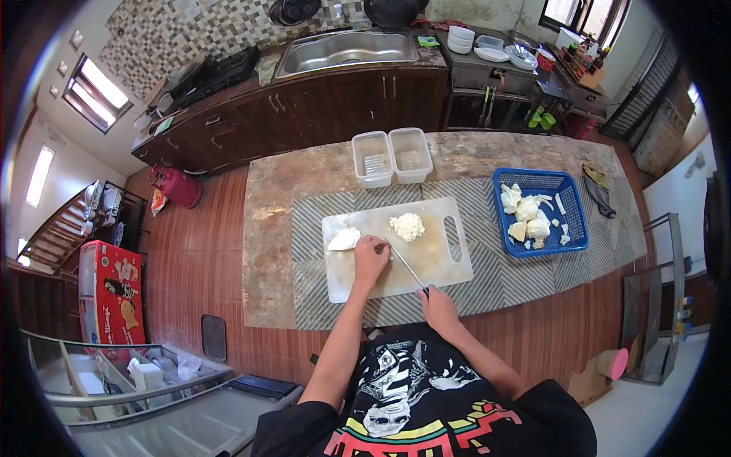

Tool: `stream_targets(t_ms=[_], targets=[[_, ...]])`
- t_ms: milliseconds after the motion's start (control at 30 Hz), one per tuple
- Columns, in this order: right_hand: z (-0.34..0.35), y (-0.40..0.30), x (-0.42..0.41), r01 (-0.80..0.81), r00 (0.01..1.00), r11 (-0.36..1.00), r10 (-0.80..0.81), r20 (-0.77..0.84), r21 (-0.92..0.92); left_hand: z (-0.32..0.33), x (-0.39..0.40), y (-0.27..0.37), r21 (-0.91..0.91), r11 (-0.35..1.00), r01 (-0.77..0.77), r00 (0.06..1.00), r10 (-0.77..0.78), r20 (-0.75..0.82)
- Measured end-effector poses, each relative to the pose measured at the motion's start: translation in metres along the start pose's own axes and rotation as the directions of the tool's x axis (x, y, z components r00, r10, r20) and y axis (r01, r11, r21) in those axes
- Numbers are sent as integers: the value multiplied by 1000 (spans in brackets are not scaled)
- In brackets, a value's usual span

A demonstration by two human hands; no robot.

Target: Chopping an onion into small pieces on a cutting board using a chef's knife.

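Note:
On a white plastic cutting board (342,280) my right hand (440,310) grips a kitchen knife (407,265) by its dark handle. The blade slants up and left across the board, its tip close to the fingers of my left hand (372,258). Those left fingers are bent down at the board; whether they pinch a piece is hidden. Just left of them lies a white chunk of what looks like cabbage (344,239). A heap of finely chopped white pieces (407,227) sits beyond the knife tip.
Right of the board, a blue plastic basket (579,228) holds pale vegetable chunks (538,224). Two clear plastic containers (373,174) (411,171) stand at the table's far side. A dark cloth-like item (598,191) lies at far right. Beyond the table are a steel sink (348,54) and stacked dishes (460,40).

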State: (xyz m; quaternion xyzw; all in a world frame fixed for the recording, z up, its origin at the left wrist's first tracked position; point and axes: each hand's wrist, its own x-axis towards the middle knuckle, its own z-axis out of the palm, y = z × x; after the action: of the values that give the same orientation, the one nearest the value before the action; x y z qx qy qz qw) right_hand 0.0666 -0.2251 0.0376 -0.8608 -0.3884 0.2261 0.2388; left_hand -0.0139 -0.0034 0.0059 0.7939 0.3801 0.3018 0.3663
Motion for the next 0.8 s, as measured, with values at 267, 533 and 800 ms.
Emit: stream_targets(t_ms=[267,533,800], targets=[[-8,-15,11,-8,999,998,10,34,-58,0,-1,-5,-12,1000,-3,1000,3,-13],[-9,1,17,-9,1000,997,7,17,76,-3,-2,0,-51,999,-12,1000,12,-13],[2,-5,8,19,1000,994,-22,20,112,-1,-4,-5,-37,999,-32,998,30,-47]])
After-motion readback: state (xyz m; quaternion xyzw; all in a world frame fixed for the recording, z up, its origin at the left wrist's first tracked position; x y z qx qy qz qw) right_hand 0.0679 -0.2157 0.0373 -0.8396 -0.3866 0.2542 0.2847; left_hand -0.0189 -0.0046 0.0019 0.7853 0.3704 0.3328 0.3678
